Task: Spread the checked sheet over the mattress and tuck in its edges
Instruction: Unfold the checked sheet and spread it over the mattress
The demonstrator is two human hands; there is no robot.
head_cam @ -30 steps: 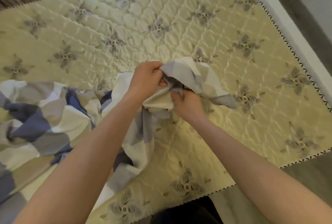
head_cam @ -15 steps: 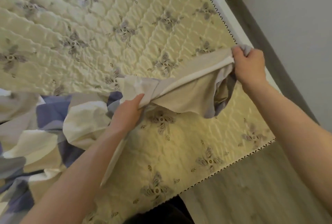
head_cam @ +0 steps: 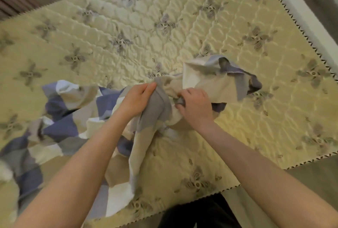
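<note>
At the far left your checked sheet [head_cam: 60,121] lies heaped in blue, grey and cream squares on the mattress [head_cam: 201,35]. Its left end runs out of the picture, and the lower part is too blurred to show how its folds lie. From that heap a bunched length of the sheet climbs to the middle of the bed.

Your left grip [head_cam: 136,99] is closed around a grey fold of it, with the fingers laid over the top. What the thumb does beneath the cloth is hidden. Just beside it, your right grip [head_cam: 195,105] holds the same bunch. Its fingers are curled into the fabric, so the tips are buried from sight. Cloth fills the space between the two hands.

To the right of that hand a crumpled cream and grey part of the sheet sits on the quilted, flower-stitched mattress, well apart from the zigzag-trimmed edge. The mattress's right and near edges show, but its left side is cut off. A strip of floor [head_cam: 311,172] shows at the lower right.
</note>
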